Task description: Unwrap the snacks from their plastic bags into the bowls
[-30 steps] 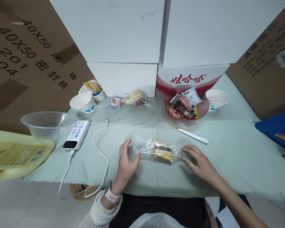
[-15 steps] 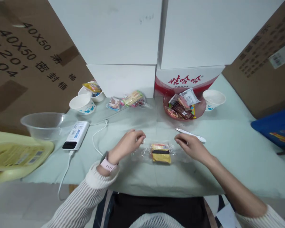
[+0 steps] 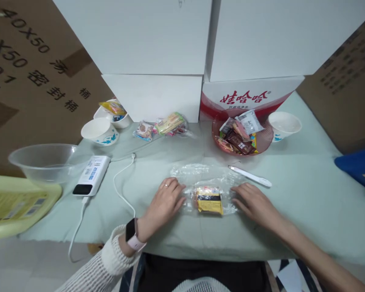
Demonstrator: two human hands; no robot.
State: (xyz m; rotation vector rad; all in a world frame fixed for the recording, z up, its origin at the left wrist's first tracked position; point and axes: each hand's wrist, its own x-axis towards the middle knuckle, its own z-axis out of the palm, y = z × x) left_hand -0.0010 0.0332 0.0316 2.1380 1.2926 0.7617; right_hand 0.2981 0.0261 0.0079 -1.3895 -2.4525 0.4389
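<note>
A yellow snack packet [image 3: 209, 205] with a dark band lies on a crinkled sheet of clear plastic film [image 3: 188, 171] at the front middle of the table. My left hand [image 3: 166, 198] rests at the film's left edge, fingers stretched out and touching it. On the opposite side, my right hand [image 3: 255, 202] lies low over the right edge of the film, its thumb apart from the fingers. Neither hand touches the packet. Just beyond my right hand is a slim white-handled tool [image 3: 252, 177] with a narrow metal tip.
Behind stand a pink bowl of wrapped snacks [image 3: 266, 142], a paper bowl [image 3: 284, 125] and several loose snack packets [image 3: 170, 123]. Leftward are more paper bowls [image 3: 100, 132], a clear plastic basin [image 3: 42, 162], a white power bank [image 3: 91, 176] with cables, and a yellow container [image 3: 24, 207].
Both hands have come down and nearer the table, from raised with curled fingers to lying at the film's sides. The film is spread wider behind the packet. The view has shifted slightly.
</note>
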